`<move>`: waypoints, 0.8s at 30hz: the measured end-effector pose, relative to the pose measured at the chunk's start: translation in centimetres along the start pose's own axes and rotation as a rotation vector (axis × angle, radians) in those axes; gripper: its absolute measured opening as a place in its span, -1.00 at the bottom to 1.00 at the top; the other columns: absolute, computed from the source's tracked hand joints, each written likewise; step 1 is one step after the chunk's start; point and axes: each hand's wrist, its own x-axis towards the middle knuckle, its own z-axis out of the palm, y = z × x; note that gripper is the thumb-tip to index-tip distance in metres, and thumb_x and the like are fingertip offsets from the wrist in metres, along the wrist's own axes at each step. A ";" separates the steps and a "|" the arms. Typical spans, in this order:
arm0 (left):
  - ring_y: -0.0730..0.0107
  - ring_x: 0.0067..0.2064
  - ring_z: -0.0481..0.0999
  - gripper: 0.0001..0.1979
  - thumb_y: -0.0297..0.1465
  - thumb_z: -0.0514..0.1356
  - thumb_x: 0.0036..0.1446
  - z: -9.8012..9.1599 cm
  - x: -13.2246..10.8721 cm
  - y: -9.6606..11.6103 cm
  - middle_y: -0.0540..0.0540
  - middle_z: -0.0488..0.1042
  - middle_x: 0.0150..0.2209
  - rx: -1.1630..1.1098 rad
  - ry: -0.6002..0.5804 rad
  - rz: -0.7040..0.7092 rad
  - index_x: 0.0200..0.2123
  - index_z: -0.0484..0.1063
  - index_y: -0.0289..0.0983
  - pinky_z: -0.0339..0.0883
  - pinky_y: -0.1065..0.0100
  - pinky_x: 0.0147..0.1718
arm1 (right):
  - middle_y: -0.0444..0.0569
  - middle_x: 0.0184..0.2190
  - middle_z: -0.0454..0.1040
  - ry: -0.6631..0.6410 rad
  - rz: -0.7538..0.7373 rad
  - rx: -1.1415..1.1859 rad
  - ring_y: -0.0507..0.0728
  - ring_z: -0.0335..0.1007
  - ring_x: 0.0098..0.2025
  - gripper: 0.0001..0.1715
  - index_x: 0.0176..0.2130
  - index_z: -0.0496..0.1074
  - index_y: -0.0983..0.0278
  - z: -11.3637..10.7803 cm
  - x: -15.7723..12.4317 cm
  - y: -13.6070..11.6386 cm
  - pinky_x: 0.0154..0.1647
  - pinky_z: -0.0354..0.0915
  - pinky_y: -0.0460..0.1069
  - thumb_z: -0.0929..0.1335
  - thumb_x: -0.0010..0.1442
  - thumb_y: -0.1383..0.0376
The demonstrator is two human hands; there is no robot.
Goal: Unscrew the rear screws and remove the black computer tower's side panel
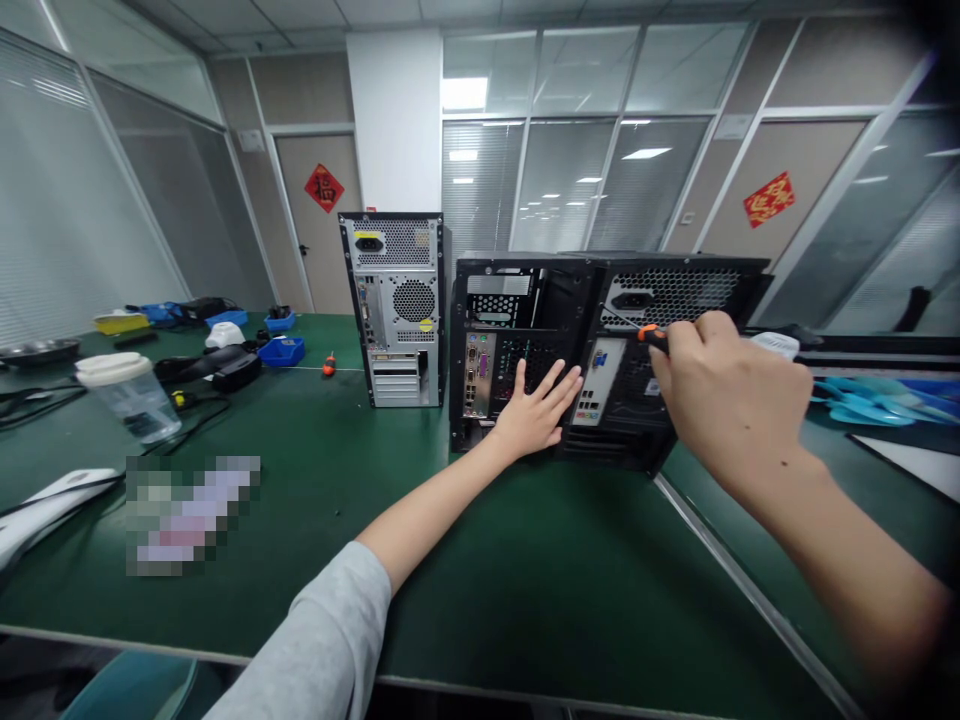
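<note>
Bracing and driving at once here: the left hand [534, 412] lies flat on the rear panels, fingers spread and its grip apart, clamped on nothing. It sits low, right where the black computer case [675, 290] meets a second black case [495, 300] standing just beside it. The right hand [724, 385] has its grip closed around the orange-and-black handle of a screwdriver [651, 335]. The shaft angles up and left toward the top corner of the power-supply grille on that first case. Both cases stand at the far side of the green counter [525, 600], rear panels facing the wearer.

The tip looks to be on or near a corner screw, though it is too small to tell whether it is seated.

Doing this well, I'd say, comes down to alignment. The shaft meets the panel at a slant, so bringing the handle square behind the screw would let the tip bite instead of riding out of the head. Firm pressure along the shaft matters, and the flat palm is well placed to stop the case sliding back on the smooth counter.

Off to the left stands a silver-backed tower [396, 310], well apart, with a small orange-handled screwdriver [328, 363] lying near it and a lidded jar [131, 395] farther left.
</note>
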 end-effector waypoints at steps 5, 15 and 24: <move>-0.06 0.41 -0.57 -0.18 -0.15 0.02 0.20 0.1 0.0 0.0 -0.18 -0.30 0.43 0.008 0.012 -0.004 0.40 -0.18 -0.40 -0.29 -0.44 0.22 | 0.01 -0.43 0.37 0.049 -0.014 0.019 0.00 -0.09 -0.59 -0.65 -0.40 0.39 0.35 0.2 0.0 0.1 -0.60 -0.28 -0.06 0.13 0.26 0.32; -0.08 0.41 -0.55 -0.19 -0.15 0.03 0.20 0.0 -0.1 0.0 -0.18 -0.27 0.43 -0.004 0.018 0.000 0.39 -0.16 -0.41 -0.27 -0.44 0.22 | 0.01 -0.45 0.39 0.020 -0.018 0.032 0.00 -0.21 -0.61 -0.61 -0.41 0.41 0.38 0.0 0.3 0.0 -0.63 -0.26 -0.06 0.12 0.27 0.31; -0.05 0.41 -0.56 -0.20 -0.16 0.01 0.21 0.0 -0.1 0.0 -0.18 -0.28 0.43 -0.009 0.020 0.001 0.39 -0.18 -0.41 -0.29 -0.44 0.22 | 0.00 -0.46 0.38 0.024 -0.035 0.022 0.00 -0.23 -0.63 -0.58 -0.43 0.40 0.37 0.2 0.3 0.1 -0.64 -0.24 -0.06 0.10 0.28 0.28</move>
